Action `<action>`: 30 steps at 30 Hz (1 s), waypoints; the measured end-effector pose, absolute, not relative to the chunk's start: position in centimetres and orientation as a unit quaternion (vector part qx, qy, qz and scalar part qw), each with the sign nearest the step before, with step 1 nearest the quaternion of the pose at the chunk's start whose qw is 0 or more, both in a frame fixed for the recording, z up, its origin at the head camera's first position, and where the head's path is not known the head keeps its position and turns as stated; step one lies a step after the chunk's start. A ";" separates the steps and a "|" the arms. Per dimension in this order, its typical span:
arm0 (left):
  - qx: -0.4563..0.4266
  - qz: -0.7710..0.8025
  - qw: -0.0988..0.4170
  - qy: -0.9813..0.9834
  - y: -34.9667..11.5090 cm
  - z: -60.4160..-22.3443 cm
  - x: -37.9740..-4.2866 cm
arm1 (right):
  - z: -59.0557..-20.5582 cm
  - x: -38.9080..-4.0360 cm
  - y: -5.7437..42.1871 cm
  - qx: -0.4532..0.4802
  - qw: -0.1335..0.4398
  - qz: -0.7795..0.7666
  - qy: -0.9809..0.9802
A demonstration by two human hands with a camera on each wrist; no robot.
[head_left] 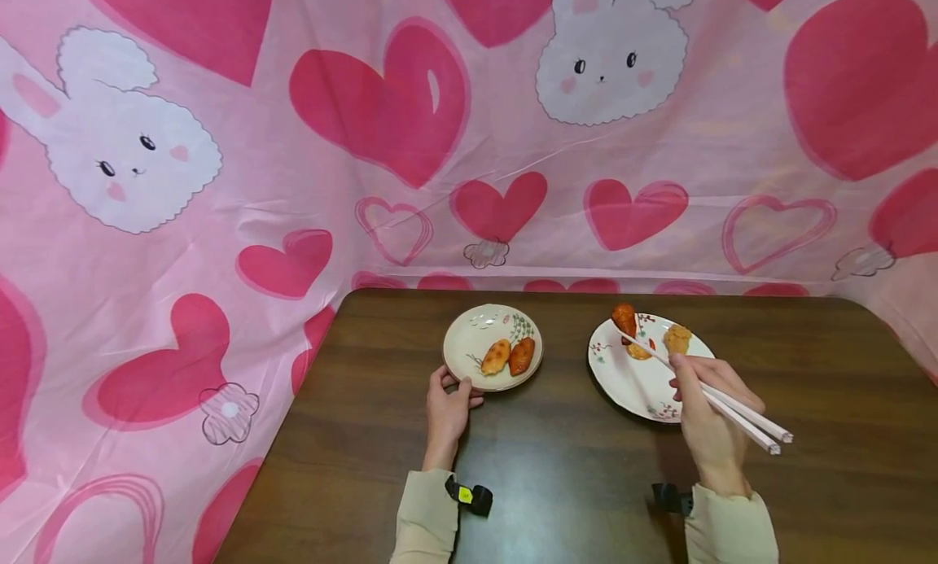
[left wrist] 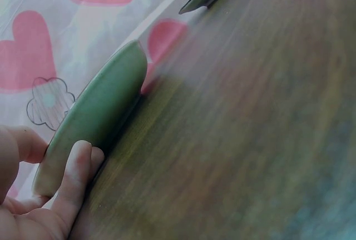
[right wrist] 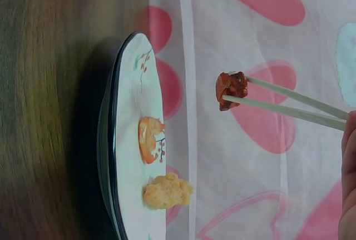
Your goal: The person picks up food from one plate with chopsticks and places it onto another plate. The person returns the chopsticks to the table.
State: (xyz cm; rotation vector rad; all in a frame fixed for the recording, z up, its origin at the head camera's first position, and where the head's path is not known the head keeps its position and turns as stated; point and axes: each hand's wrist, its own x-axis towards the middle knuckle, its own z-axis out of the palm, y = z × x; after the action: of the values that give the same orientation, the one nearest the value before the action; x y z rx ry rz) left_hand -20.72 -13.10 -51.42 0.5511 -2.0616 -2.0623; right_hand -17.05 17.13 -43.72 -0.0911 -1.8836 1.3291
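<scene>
My left hand point(head_left: 447, 409) grips the near-left rim of a small cream plate point(head_left: 466, 328), thumb at the rim and fingers against its side. In the left wrist view the plate's greenish outer wall point(left wrist: 108, 104) shows. Two browned, wing-like food pieces point(head_left: 496, 357) lie side by side on it. My right hand point(head_left: 711, 421) holds a pair of white chopsticks point(head_left: 743, 417). Their tips pinch a glazed reddish-brown food piece point(right wrist: 231, 90), raised above the larger white plate point(head_left: 623, 381). On that plate lie an orange, shrimp-like piece point(right wrist: 149, 140) and a pale golden fried chunk point(right wrist: 168, 191).
Both plates are on a dark wooden table point(head_left: 564, 466), towards its back edge. A pink curtain point(head_left: 410, 238) with hearts and rabbits hangs behind and to the left. Black straps with small cameras point(head_left: 479, 500) sit at the wrists, by light sleeves.
</scene>
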 end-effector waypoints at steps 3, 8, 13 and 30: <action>0.183 -0.694 0.088 -0.691 -13.2 -51.4 -20.7 | -43.8 -17.1 17.2 -0.039 0.402 0.526 -0.748; 0.180 -0.700 0.085 -0.686 -13.3 -51.4 -20.7 | -43.9 -17.2 17.4 -0.032 0.388 0.529 -0.754; 0.176 -0.702 0.081 -0.685 -13.3 -51.3 -20.6 | -44.4 -17.4 17.6 -0.024 0.370 0.523 -0.767; 0.175 -0.702 0.081 -0.686 -13.1 -51.1 -20.5 | -45.5 -17.7 17.5 -0.046 0.288 0.470 -0.833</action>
State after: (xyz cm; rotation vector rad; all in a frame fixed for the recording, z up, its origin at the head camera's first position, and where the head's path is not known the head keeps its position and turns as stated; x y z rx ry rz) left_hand -20.49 -13.11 -51.12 0.5216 -2.0497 -2.0975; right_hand -17.68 17.46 -45.46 -0.1236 -2.2247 1.2552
